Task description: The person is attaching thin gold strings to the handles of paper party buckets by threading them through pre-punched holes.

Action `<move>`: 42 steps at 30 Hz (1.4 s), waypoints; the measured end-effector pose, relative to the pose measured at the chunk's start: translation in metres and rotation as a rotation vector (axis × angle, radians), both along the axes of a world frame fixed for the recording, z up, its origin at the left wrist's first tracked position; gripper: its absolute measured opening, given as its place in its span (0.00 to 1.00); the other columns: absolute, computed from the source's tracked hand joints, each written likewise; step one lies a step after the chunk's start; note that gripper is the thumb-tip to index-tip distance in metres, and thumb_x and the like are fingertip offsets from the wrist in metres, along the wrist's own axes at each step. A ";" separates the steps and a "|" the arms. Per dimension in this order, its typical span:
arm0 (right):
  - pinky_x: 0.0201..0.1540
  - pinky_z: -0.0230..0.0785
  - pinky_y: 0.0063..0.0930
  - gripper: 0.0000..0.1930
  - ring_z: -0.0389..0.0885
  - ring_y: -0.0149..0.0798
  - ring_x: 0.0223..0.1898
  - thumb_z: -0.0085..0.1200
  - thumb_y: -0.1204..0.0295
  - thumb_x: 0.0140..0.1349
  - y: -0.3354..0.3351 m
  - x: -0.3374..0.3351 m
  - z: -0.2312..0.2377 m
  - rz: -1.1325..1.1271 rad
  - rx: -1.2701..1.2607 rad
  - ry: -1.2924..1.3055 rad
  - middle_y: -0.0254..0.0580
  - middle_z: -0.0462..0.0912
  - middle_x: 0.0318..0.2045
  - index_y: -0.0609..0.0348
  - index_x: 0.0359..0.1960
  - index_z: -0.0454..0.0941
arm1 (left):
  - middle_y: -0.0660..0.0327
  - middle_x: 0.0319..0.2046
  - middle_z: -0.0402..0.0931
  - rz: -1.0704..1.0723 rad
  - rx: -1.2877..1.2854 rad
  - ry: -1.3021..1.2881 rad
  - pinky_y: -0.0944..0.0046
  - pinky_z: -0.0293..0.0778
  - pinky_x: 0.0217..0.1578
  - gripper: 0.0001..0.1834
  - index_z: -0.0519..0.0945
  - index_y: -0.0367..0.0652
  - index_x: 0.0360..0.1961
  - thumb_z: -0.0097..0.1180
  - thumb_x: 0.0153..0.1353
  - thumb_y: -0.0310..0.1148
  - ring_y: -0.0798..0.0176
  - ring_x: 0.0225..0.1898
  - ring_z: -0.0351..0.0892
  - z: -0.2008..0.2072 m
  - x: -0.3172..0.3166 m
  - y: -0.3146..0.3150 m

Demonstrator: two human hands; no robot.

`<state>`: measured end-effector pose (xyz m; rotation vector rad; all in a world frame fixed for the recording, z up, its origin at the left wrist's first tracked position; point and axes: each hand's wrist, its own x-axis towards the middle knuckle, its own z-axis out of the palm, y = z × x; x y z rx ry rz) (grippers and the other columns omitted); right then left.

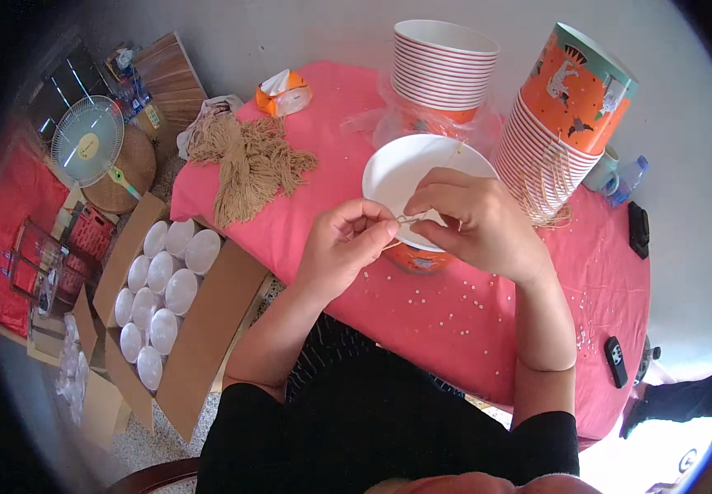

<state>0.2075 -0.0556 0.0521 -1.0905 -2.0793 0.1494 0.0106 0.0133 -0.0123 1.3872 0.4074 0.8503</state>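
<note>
Well, mid-frame the left hand (346, 247) pinches a thin cord (406, 220) over the paper bucket (386, 165); whether the curled right hand (481, 221) grips it, I can't tell.

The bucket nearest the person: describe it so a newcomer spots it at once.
Find the pink tablecloth, then the right hand above it. Partly behind that hand is a bucket with a wide white inside and an orange wall. It shows one rim, while both stacks show many.
</note>
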 end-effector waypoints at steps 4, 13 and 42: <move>0.24 0.66 0.24 0.07 0.74 0.32 0.22 0.61 0.84 0.49 0.001 0.003 -0.001 0.018 0.055 0.013 0.37 0.78 0.29 0.62 0.29 0.77 | 0.68 0.26 0.76 0.038 0.075 0.036 0.78 0.64 0.24 0.06 0.79 0.36 0.39 0.57 0.64 0.27 0.80 0.24 0.70 0.000 0.002 -0.002; 0.27 0.67 0.23 0.04 0.76 0.31 0.27 0.57 0.85 0.54 -0.010 0.014 0.015 -0.025 -0.033 0.081 0.37 0.78 0.28 0.64 0.29 0.77 | 0.67 0.30 0.78 0.066 0.217 0.052 0.78 0.67 0.27 0.05 0.78 0.36 0.39 0.59 0.62 0.25 0.79 0.29 0.74 -0.001 -0.005 -0.005; 0.28 0.70 0.33 0.06 0.79 0.44 0.27 0.61 0.82 0.48 0.004 -0.008 -0.005 0.037 0.039 -0.054 0.41 0.79 0.26 0.63 0.28 0.78 | 0.70 0.28 0.75 0.020 -0.116 -0.085 0.79 0.61 0.22 0.06 0.78 0.39 0.40 0.59 0.62 0.26 0.81 0.26 0.69 -0.013 0.004 -0.015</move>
